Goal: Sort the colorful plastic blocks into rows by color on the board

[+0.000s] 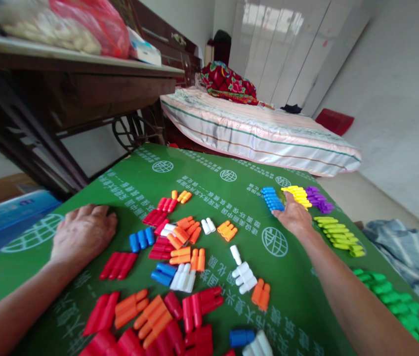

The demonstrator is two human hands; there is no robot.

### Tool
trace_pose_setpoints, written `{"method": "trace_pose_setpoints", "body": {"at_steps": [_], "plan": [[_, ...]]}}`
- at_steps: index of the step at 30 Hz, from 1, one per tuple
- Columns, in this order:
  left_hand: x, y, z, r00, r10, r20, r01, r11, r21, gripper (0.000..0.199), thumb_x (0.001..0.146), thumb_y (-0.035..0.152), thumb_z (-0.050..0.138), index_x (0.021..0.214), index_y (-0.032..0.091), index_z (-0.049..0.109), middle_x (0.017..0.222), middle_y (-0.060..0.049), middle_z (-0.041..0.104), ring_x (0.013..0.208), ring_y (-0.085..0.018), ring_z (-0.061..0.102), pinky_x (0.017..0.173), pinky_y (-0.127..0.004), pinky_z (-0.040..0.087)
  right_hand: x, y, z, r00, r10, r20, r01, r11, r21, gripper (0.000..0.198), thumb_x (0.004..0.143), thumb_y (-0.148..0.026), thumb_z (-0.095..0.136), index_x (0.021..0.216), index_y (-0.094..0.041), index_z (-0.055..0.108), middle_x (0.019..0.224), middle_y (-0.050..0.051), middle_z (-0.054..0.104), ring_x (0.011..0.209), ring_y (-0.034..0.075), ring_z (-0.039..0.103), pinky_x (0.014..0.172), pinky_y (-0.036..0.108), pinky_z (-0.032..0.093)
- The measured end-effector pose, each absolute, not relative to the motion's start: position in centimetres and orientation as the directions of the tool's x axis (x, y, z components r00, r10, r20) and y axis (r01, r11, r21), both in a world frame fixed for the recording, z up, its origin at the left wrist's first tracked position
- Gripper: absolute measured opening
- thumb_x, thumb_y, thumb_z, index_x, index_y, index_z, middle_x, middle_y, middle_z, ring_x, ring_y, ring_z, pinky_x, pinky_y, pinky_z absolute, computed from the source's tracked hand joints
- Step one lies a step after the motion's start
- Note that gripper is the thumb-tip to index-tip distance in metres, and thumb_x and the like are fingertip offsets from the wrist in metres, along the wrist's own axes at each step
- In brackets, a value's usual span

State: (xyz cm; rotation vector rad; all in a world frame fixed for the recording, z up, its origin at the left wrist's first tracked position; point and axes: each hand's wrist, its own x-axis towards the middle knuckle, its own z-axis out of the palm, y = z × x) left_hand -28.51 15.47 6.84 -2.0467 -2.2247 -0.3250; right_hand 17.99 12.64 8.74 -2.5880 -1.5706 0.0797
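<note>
Head cam: red pcs (118, 265) & orange pcs (153, 319) nearest, on green board (202, 194). L hand (83, 232) palm-down left of them, can't tell if holding. R hand (295, 215) at yellow row (303, 196), thumb by blue row (271, 198); can't tell if gripping. Bed (265, 131) behind.

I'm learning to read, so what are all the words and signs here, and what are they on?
"建设美丽中国": green board.
"实现伟大复兴中国梦": same board.
"钢化膜": same board.
"塑面环保建筑模板": same board.
Globe logo, same board: letters inside unclear.
Blue package: print too blurred.
Coloured plastic pieces: no readable words.
</note>
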Motion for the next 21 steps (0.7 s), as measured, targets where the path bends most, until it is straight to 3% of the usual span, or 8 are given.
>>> {"method": "trace_pose_setpoints", "body": {"at_steps": [5, 13, 18, 21], "plan": [[-28.4, 15.4, 6.9, -0.103, 0.972, 0.211, 0.985, 0.07, 0.16, 0.066, 0.071, 0.052, 0.034, 0.133, 0.033, 0.045, 0.107, -0.014, 0.055, 0.113, -0.041, 0.04, 0.096, -0.054, 0.032, 18.0, 12.5, 8.6, 0.456, 0.89, 0.017, 0.883, -0.45, -0.13, 0.073, 0.081, -0.047, 0.055, 0.144, -0.023, 0.027, 0.115, 0.011, 0.066, 0.106, 0.029, 0.062, 0.081, 0.037, 0.047], [-28.8, 15.6, 6.5, -0.086, 0.975, 0.204, 0.992, 0.064, 0.111, 0.064, 0.074, 0.054, 0.029, 0.129, 0.027, 0.049, 0.112, -0.016, 0.053, 0.113, -0.041, 0.041, 0.096, -0.053, 0.033, 18.4, 11.8, 8.5, 0.442, 0.896, 0.035, 0.884, -0.429, -0.184, 0.074, 0.081, -0.049, 0.055, 0.144, -0.021, 0.029, 0.106, 0.008, 0.068, 0.103, 0.026, 0.062, 0.079, 0.035, 0.046], [-28.7, 15.3, 6.6, -0.088, 0.969, 0.23, 0.985, 0.051, 0.163, 0.061, 0.073, 0.052, 0.034, 0.128, 0.03, 0.05, 0.111, -0.016, 0.054, 0.115, -0.04, 0.041, 0.095, -0.055, 0.032, 20.2, 10.4, 8.8, 0.5, 0.857, 0.125, 0.846, -0.454, -0.279, 0.062, 0.083, -0.048, 0.051, 0.137, -0.02, 0.041, 0.097, 0.007, 0.07, 0.095, 0.026, 0.064, 0.077, 0.035, 0.047], [-28.3, 15.1, 6.8, -0.091, 0.971, 0.223, 0.99, 0.064, 0.126, 0.056, 0.075, 0.05, 0.032, 0.124, 0.031, 0.052, 0.111, -0.015, 0.055, 0.115, -0.038, 0.042, 0.094, -0.053, 0.034, 21.1, 9.1, 8.6, 0.517, 0.834, 0.192, 0.83, -0.435, -0.349, 0.056, 0.083, -0.045, 0.05, 0.132, -0.019, 0.048, 0.095, 0.008, 0.072, 0.092, 0.026, 0.065, 0.077, 0.035, 0.048]]}}
